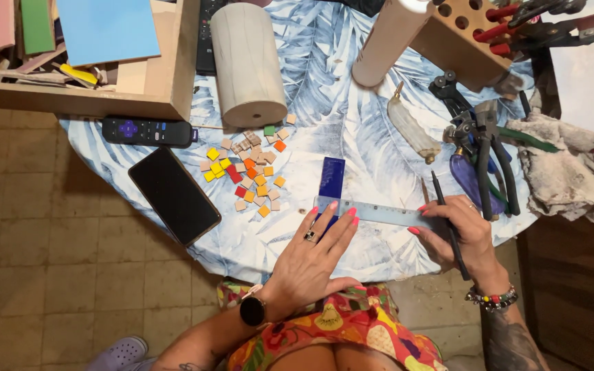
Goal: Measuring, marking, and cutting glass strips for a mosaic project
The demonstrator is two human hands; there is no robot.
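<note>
Our left hand (314, 251) lies flat with fingers spread, pressing a clear plastic ruler (372, 212) across a dark blue rectangular glass strip (331, 180), hiding the strip's near end, while our right hand (463, 237) grips a thin dark pen-like tool (446, 221) whose tip we cannot make out. These rest near the front edge of the table (338, 103), covered in a blue-and-white leaf-print cloth, above a tan tiled floor (49, 261). The wooden tool block (458, 38) is cut off at the top.

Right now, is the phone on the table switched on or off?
Off, or at least dark: the phone lies flat, screen up, left of the small tiles, and its screen is plain black.
</note>
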